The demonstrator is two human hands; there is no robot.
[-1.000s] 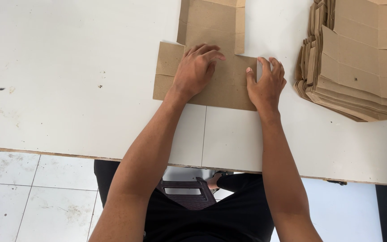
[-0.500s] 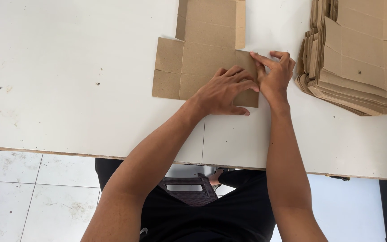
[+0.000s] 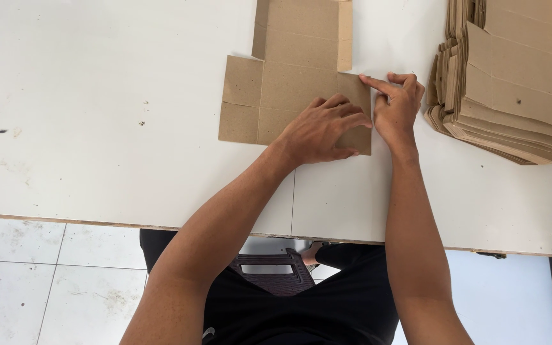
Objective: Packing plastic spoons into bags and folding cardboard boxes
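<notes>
A flat brown cardboard box blank (image 3: pixel 289 83) lies unfolded on the white table (image 3: pixel 97 128). My left hand (image 3: pixel 321 131) presses flat on its lower right panel, fingers spread toward the right edge. My right hand (image 3: pixel 396 105) sits at the blank's right edge, index finger pointing left along the top of the right flap, the other fingers curled against the edge. Neither hand lifts the blank off the table.
A stack of several more flat cardboard blanks (image 3: pixel 512 83) lies at the right, close to my right hand. The table's front edge (image 3: pixel 161 223) runs across below my forearms. White floor tiles (image 3: pixel 33 281) and a dark plastic stool (image 3: pixel 269 268) show beneath.
My left hand has slid from the blank's middle to its right panel. My right hand moved up to the right flap's edge, with its index finger now stretched out.
</notes>
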